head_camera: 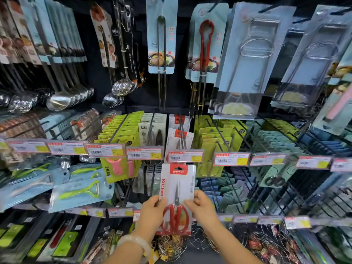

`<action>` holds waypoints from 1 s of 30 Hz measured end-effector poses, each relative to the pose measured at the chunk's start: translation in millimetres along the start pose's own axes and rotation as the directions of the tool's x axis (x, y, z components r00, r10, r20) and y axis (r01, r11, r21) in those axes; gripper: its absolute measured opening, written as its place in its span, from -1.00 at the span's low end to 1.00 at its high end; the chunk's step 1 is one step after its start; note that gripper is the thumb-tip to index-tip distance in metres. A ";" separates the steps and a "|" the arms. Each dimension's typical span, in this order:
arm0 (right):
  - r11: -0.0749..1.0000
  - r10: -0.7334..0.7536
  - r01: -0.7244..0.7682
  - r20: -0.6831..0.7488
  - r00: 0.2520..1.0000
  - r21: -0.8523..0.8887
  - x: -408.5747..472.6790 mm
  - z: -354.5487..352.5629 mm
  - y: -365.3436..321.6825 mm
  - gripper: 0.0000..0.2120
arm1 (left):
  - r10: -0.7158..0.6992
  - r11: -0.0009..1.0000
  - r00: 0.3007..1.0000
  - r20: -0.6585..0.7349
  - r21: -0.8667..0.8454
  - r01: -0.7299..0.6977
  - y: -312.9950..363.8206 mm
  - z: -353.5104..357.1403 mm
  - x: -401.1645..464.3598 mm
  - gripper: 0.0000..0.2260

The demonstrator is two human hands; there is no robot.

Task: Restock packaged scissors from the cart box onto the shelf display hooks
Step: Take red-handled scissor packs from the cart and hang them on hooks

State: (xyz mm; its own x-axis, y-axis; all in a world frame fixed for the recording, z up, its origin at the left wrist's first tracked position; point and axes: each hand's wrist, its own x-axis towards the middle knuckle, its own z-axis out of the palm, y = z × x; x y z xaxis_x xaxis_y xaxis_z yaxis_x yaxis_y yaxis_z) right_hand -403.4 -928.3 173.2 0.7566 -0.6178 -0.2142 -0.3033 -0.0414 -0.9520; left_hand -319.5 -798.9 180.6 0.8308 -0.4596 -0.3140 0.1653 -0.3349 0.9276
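Scissors pack [177, 199] (upright) between hands

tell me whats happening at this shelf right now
A person is restocking a kitchenware display. Both hands hold one pack of red-handled kitchen scissors upright in front of the shelf: the left hand grips its left edge, the right hand its right edge. The pack's hang hole sits just below the price tag at the end of a display hook that already carries matching packs. It does not look threaded onto the hook yet.
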 end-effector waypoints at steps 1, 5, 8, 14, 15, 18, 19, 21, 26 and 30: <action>1.000 -0.021 0.020 -0.025 0.999 -0.012 3.7 -4.1 -4.2 -0.95 | 0.019 1.000 1.000 -0.003 -0.005 -0.019 7.4 1.4 1.6 -0.77; 0.995 -0.099 0.098 -0.040 0.994 -0.028 15.7 -16.2 -29.6 -0.91 | 0.137 0.989 0.990 -0.026 -0.059 -0.138 36.0 5.6 9.5 -0.85; 0.992 -0.125 0.125 -0.012 0.992 -0.036 22.1 -18.1 -32.8 -0.90 | 0.163 0.986 0.986 -0.029 -0.013 -0.163 39.2 4.0 13.0 -0.90; 0.996 0.003 0.001 0.052 0.999 -0.086 18.8 -7.4 11.5 -0.85 | 0.085 0.985 0.995 0.048 0.146 -0.091 4.3 0.8 15.0 -0.75; 0.996 0.022 -0.018 0.045 0.999 -0.091 19.6 -6.4 14.7 -0.86 | 0.071 0.985 0.996 0.056 0.153 -0.079 1.5 0.3 17.7 -0.77; 0.994 0.003 -0.002 0.008 1.000 -0.106 26.7 -7.6 3.6 -0.84 | 0.085 0.985 0.995 0.048 0.144 -0.091 5.6 -0.9 32.7 -0.71; 0.993 -0.023 0.021 -0.011 1.000 -0.115 30.1 -9.4 -4.5 -0.85 | 0.114 0.985 0.993 0.038 0.125 -0.118 10.2 -0.8 38.6 -0.70; 0.989 -0.081 0.074 -0.046 0.996 -0.127 37.4 -13.9 -18.8 -0.84 | 0.166 0.982 0.986 0.032 0.087 -0.168 23.5 -0.4 48.8 -0.71; 0.992 -0.078 0.074 -0.032 0.996 -0.105 46.3 -15.2 -26.1 -0.82 | 0.213 0.972 0.976 0.047 0.093 -0.217 24.3 1.4 67.6 -0.70; 0.995 -0.033 0.028 -0.057 0.998 -0.096 54.7 -12.0 -12.1 -0.95 | 0.163 0.985 0.985 0.048 0.050 -0.165 10.8 4.1 75.7 -0.73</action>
State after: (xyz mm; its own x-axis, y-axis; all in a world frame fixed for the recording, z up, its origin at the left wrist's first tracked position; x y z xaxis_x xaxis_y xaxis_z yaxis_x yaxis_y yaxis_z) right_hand -365.2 -971.1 175.6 0.7317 -0.6602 -0.1696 -0.3364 -0.1333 -0.9322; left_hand -257.0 -840.7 166.0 0.8200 -0.5471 -0.1680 -0.0008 -0.2946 0.9556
